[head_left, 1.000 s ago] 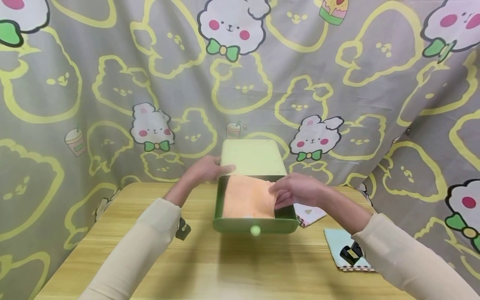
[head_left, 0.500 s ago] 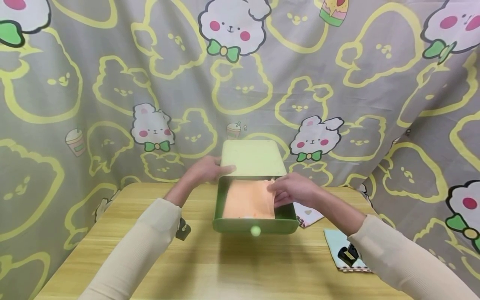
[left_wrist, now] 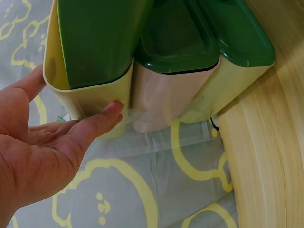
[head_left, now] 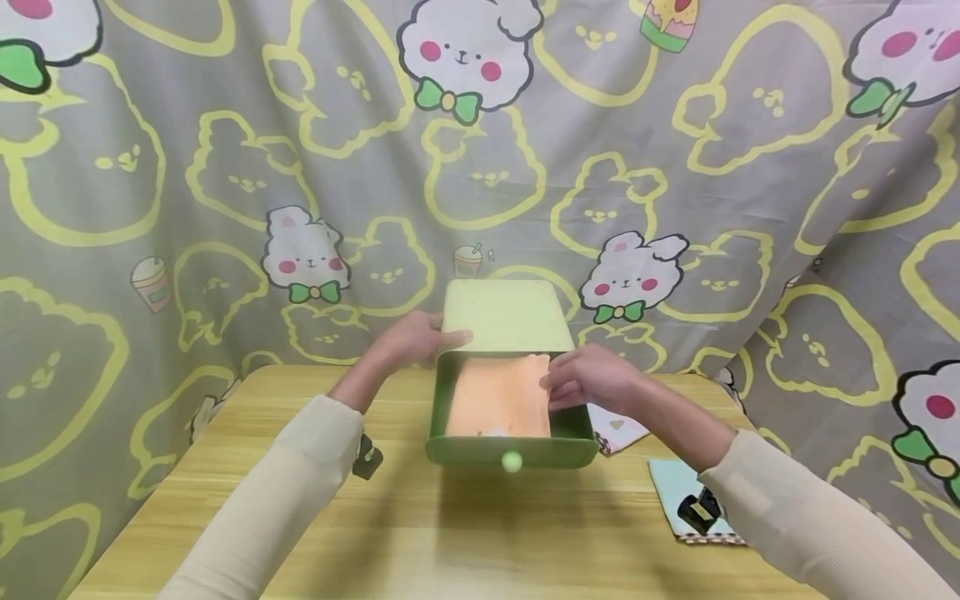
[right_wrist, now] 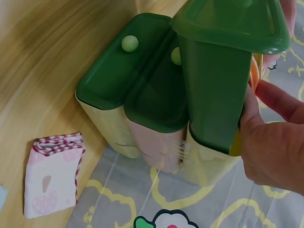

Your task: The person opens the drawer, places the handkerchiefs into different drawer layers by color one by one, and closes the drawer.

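A drawer unit (head_left: 506, 312) with a pale yellow top stands at the table's back; its top green drawer (head_left: 512, 452) is pulled out toward me. Inside that drawer lies a folded orange cloth (head_left: 495, 396). My right hand (head_left: 600, 379) reaches over the drawer's right side and pinches the cloth's right edge. In the right wrist view, a sliver of the orange cloth (right_wrist: 255, 73) shows between thumb and fingers. My left hand (head_left: 408, 339) rests against the unit's upper left corner, thumb on top, with fairly straight fingers (left_wrist: 102, 121) along the side wall.
Two more green drawers sit pushed in below, one in a pink shell (left_wrist: 156, 97), one in a cream shell (left_wrist: 232, 78). A folded white-and-pink cloth (right_wrist: 54, 180) lies right of the unit. Nearer on the wooden table (head_left: 315, 533) lies a light blue cloth (head_left: 667, 483). A patterned curtain (head_left: 360, 167) hangs behind.
The orange cloth has shifted in the drawer, its upper right corner rising a little and its top left edge lowering. My right fingers have moved slightly along its edge; the left hand stays put.
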The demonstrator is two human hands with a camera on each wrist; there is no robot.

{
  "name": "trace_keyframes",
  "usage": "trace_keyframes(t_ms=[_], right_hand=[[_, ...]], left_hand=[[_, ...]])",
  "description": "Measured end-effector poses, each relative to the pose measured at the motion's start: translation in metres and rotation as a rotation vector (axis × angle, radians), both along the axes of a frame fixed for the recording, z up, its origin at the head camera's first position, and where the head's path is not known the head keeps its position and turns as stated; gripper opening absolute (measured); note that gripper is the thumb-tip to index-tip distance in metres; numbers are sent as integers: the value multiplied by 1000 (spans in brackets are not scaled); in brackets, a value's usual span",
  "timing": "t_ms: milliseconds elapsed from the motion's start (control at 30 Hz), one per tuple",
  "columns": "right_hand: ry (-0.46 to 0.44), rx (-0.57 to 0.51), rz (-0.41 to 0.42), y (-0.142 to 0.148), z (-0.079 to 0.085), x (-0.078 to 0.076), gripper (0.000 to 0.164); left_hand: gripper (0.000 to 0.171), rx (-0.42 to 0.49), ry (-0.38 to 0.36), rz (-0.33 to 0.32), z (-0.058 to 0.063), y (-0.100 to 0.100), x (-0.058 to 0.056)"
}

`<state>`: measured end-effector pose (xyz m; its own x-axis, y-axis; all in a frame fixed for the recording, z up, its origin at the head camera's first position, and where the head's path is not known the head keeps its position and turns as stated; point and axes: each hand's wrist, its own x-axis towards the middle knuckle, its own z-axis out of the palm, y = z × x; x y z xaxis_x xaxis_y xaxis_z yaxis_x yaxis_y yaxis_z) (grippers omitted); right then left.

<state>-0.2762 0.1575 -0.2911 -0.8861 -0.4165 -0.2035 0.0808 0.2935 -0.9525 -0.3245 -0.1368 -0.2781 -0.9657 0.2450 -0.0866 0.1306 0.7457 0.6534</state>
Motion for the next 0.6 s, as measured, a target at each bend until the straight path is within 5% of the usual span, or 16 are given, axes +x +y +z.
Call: trace_keyframes(t_ms=[233,600], right_hand=[[28,-45,-84,-2,-4,-1,33],[102,20,-186,-5,-9,-2,33]], left_hand=[[76,13,-18,9,2,0,1],[77,1,-14,13,2,1,1]])
